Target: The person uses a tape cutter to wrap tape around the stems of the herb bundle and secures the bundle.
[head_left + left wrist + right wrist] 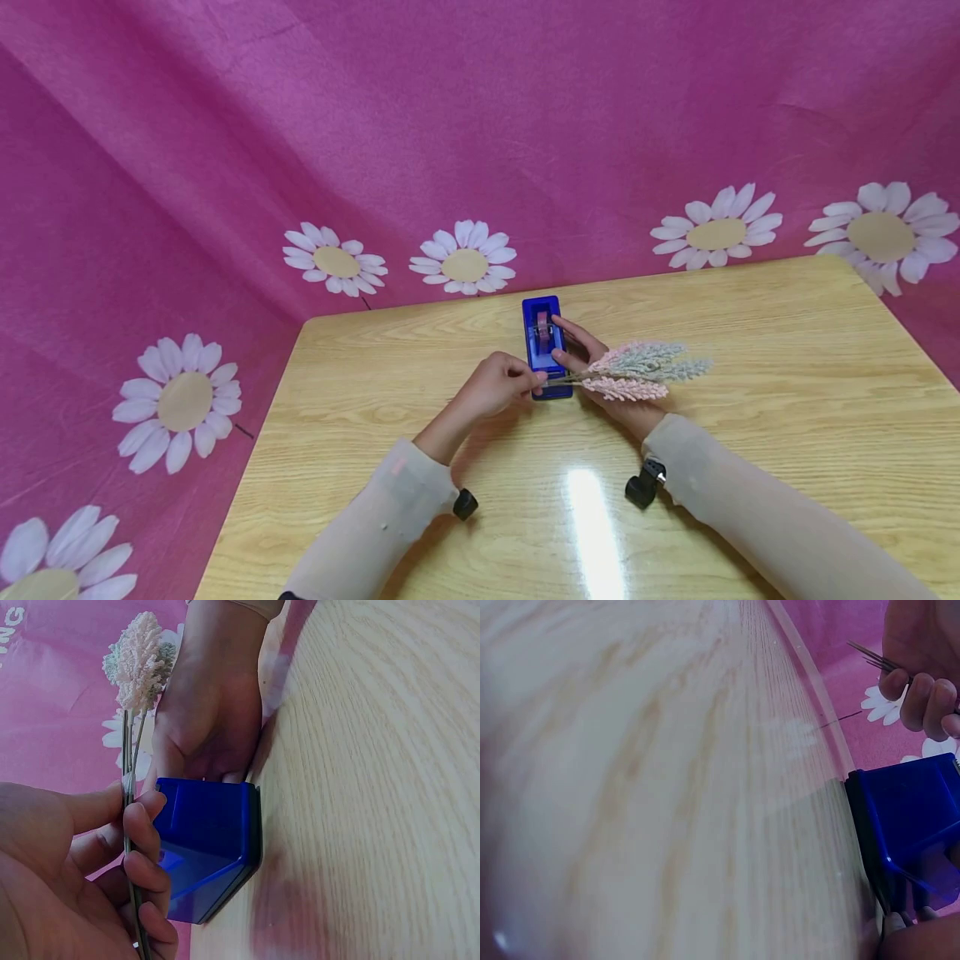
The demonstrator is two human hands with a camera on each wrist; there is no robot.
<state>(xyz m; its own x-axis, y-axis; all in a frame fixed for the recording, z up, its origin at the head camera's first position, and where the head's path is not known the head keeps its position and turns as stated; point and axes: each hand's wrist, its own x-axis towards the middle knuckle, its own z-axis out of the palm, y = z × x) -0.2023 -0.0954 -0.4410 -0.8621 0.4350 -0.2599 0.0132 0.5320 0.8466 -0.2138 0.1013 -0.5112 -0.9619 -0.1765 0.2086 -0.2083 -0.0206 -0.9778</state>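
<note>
A blue tape dispenser (542,358) stands on the table, with a pinkish tape roll (542,325) in its middle. My left hand (495,385) pinches the thin stems of a bunch of artificial flowers (626,388), pink and pale green, above the dispenser's near end. The heads point right, over my right wrist. In the left wrist view a shiny bit of tape (129,784) shows on the stems (130,847) at my thumb tip. My right hand (625,411) grips the dispenser's right side, thumb and index finger along its edge; its other fingers are mostly hidden.
The light wood table (375,392) reflects a bright strip of light in front of the dispenser. Behind it hangs a magenta cloth (480,125) printed with white daisies. A black wrist device (465,504) sits at the left cuff, another (642,487) at the right.
</note>
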